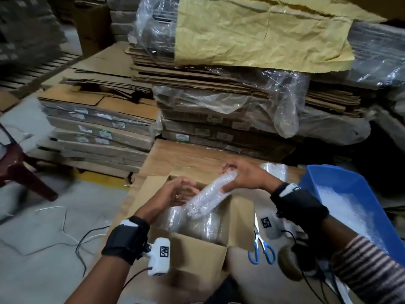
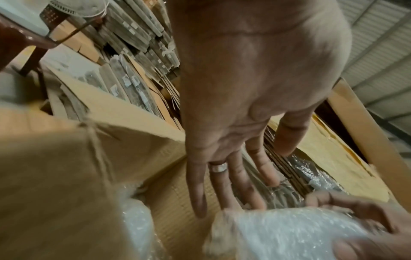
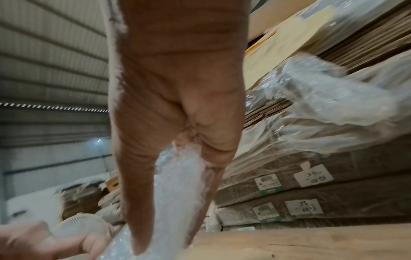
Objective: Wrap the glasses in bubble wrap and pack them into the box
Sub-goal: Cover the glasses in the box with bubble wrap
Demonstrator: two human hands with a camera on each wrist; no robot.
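Observation:
A glass rolled in bubble wrap [image 1: 210, 194] hangs slanted over the open cardboard box [image 1: 197, 249]. My right hand [image 1: 241, 178] grips its upper end, thumb and fingers curled round it; the right wrist view shows that grip [image 3: 173, 114] on the wrap [image 3: 177, 190]. My left hand [image 1: 184, 189] hovers over the box's far left corner beside the bundle's lower part. In the left wrist view its fingers [image 2: 233, 176] are straight and spread, holding nothing, just behind the bundle [image 2: 278, 234]. More wrapped bundles [image 1: 197, 227] lie inside the box.
A blue bin [image 1: 324, 178] with bubble wrap stands at the right. Blue-handled scissors [image 1: 260, 249] and a tape roll [image 1: 289, 262] lie right of the box. Stacks of flattened cardboard [image 1: 219, 95] rise behind. A dark chair leg [image 1: 24, 172] and cables [image 1: 87, 238] are on the left floor.

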